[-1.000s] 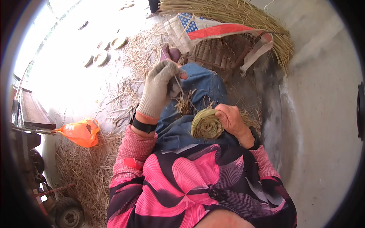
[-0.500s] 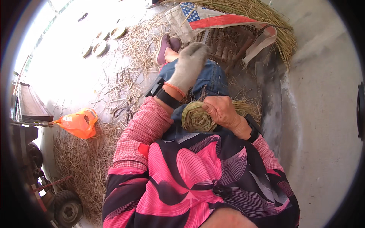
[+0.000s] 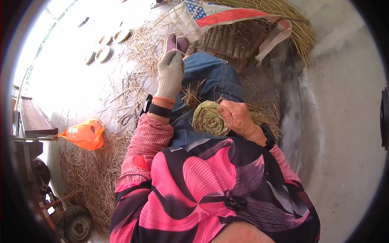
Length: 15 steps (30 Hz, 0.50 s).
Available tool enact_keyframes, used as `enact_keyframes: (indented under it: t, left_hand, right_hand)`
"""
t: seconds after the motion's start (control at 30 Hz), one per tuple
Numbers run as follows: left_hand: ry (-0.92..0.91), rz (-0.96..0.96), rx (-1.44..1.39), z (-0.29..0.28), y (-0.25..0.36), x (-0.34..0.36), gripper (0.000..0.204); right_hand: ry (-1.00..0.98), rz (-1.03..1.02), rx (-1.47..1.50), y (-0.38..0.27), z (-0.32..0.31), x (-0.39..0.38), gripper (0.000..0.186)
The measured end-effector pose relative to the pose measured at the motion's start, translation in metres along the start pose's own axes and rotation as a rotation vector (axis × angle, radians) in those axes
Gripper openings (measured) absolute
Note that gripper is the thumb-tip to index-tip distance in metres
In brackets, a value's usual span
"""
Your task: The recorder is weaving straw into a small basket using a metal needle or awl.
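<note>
The person's right hand [image 3: 238,119], bare, grasps the edge of a round coil of pale green plaited straw [image 3: 210,118], its fingers curled over the upper right side. The coil sits above the person's lap, its spiral face turned up, and a loose tail of straw stalks [image 3: 263,115] runs out to the right behind the hand. The left hand [image 3: 170,75], in an off-white knitted glove, is further forward and well apart from the coil; its fingers are pinched on a thin pale strip [image 3: 176,43] that points away from the person, in front of the purple shoes [image 3: 170,41]. Beneath the hands are blue denim trousers [image 3: 223,77]. Ahead, a white, red and blue starred cloth [image 3: 233,18] drapes over a brown slatted frame [image 3: 221,40]. An orange plastic bag [image 3: 83,135] lies to the left, near scattered dry straw [image 3: 87,174].
</note>
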<state>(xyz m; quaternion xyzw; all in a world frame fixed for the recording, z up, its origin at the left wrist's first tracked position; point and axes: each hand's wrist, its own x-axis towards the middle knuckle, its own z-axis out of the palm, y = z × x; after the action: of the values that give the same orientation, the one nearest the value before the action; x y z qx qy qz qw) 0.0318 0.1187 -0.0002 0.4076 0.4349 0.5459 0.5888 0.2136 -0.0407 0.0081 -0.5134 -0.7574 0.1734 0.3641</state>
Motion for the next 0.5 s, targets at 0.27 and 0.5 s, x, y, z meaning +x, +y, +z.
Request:
enact_keyframes:
  t: [0.27,0.5]
  left_hand:
    - [0.115,0.149,0.103,-0.051,0.031,0.037,0.015]
    - [-0.535,0.641,0.562,-0.037,0.043,-0.071,0.013]
  right_hand:
    - [0.057,0.093,0.08,-0.003,-0.006,-0.01,0.03]
    - [0.086,0.182,-0.113,0.006,-0.005,0.009,0.037]
